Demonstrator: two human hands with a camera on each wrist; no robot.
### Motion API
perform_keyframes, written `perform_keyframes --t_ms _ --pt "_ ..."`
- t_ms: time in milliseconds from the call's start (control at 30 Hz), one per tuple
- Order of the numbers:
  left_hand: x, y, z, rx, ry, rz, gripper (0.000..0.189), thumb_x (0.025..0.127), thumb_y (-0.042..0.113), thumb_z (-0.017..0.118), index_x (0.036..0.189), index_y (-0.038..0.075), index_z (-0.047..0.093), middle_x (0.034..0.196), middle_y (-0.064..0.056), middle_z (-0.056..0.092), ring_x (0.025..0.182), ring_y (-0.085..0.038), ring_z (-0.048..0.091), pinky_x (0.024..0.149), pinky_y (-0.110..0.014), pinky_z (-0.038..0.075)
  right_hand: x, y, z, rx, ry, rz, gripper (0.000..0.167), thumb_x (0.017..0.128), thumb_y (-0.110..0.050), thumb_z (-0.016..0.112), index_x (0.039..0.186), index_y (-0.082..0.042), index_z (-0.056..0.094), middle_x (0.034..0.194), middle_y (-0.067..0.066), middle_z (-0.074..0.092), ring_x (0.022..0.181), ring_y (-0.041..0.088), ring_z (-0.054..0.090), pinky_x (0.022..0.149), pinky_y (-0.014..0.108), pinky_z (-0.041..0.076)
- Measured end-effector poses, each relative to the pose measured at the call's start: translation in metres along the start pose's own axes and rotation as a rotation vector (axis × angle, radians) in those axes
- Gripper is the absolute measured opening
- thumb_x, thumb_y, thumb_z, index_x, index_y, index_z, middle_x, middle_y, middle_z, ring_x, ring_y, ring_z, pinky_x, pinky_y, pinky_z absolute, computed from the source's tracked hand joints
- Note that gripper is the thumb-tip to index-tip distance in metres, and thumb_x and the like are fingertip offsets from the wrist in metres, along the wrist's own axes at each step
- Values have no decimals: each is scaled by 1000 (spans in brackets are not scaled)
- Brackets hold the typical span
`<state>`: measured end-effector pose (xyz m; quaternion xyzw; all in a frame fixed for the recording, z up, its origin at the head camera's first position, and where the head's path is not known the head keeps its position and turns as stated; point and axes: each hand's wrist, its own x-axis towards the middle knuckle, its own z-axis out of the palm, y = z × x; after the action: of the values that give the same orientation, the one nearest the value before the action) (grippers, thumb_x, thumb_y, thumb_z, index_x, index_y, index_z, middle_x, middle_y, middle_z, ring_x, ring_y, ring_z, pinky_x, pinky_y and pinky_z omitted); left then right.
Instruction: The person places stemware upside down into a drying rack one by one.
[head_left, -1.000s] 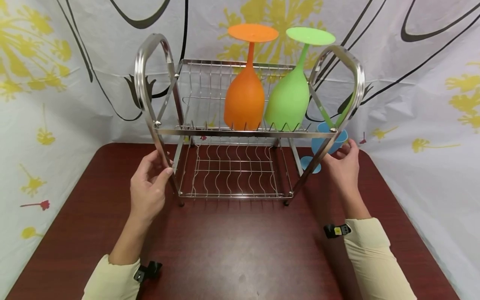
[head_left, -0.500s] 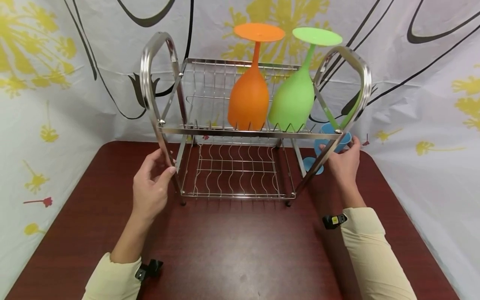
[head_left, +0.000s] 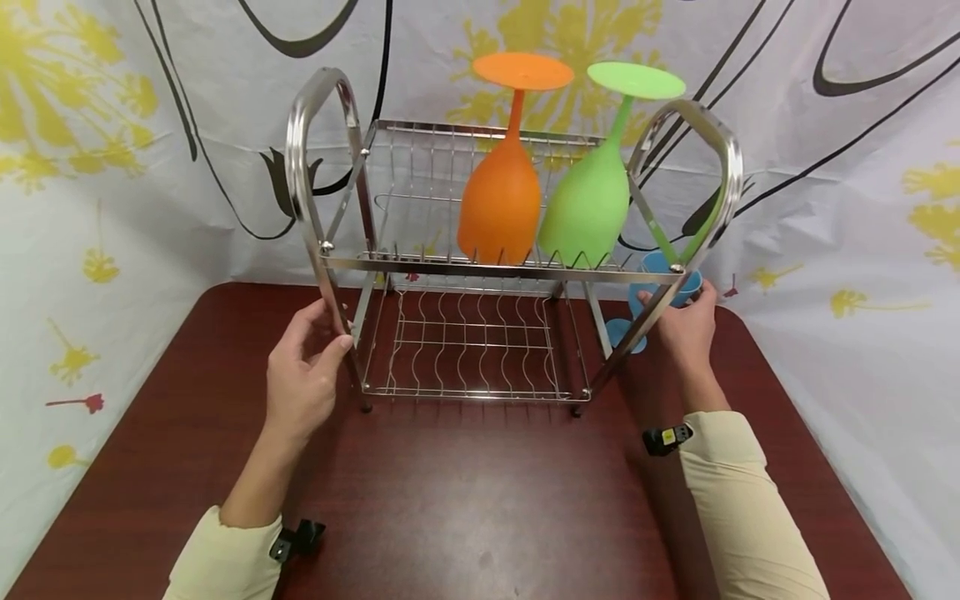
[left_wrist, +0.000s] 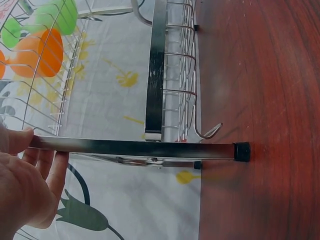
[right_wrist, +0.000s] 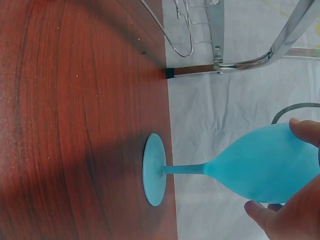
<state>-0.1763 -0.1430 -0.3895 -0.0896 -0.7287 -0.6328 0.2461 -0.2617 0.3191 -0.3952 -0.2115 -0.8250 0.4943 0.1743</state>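
Observation:
A two-tier metal dish rack (head_left: 480,268) stands in the middle of the head view. My left hand (head_left: 302,371) holds its front left leg, thumb on one side and fingers on the other; the left wrist view shows this hand (left_wrist: 30,180) on the leg too. To the right of the rack, my right hand (head_left: 686,329) grips the bowl of an upright blue goblet (right_wrist: 265,162). The goblet's foot is at the tabletop; I cannot tell whether it touches. An orange goblet (head_left: 501,200) and a green goblet (head_left: 588,200) stand upside down on the upper tier.
The dark red-brown table (head_left: 480,500) reaches toward me in front of the rack. A white patterned sheet (head_left: 97,250) hangs behind and at both sides. Wire dividers (head_left: 472,342) line the lower tier.
The head view has shifted slightly. My right thumb now shows against the blue goblet past the rack's leg. The left hand keeps its hold, and the rack stays put.

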Motion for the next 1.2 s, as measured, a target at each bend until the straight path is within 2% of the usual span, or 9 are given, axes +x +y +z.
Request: perform_keyframes --t_ms 267,533,800,900,1100,1200 --pt "-1 -1 -1 10 -1 1 34 89 -6 63 123 -5 58 97 3 60 89 -11 58 77 -13 54 -1 -1 0 13 -14 7 99 77 -52 76 152 -20 19 156 8 31 135 27 38 112 45 37" --pt "-1 -2 0 1 -5 -7 33 89 -6 63 122 -3 59 96 3 60 88 -11 58 77 -13 54 -4 -4 -3 33 -18 7 97 78 -47 77 152 -21 20 155 7 31 138 25 37 112 46 37" --pt "-1 0 -1 -2 -5 -13 32 89 -6 63 121 -3 59 96 3 60 88 -12 58 77 -14 54 -17 -17 -12 29 -2 -55 92 79 -43 77 151 -26 22 150 6 39 132 21 44 105 40 45" --pt "0 0 -1 -2 -6 -14 33 89 -7 63 121 -2 59 96 3 60 88 -12 58 77 -14 54 -24 -22 -16 27 4 -87 90 79 -41 78 150 -26 24 149 6 40 133 21 43 106 42 43" --pt "0 0 -1 -3 -7 -11 33 89 -7 63 121 -3 59 96 2 61 88 -11 58 77 -14 54 -35 -30 -22 -9 23 -110 90 79 -43 77 151 -25 25 154 4 35 142 22 32 114 47 32" --pt "0 0 -1 -2 -7 -12 33 89 -7 63 121 -3 59 96 1 61 88 -11 58 76 -14 54 -40 -33 -23 -12 17 -120 90 79 -45 77 151 -27 25 153 4 37 140 21 35 113 47 34"
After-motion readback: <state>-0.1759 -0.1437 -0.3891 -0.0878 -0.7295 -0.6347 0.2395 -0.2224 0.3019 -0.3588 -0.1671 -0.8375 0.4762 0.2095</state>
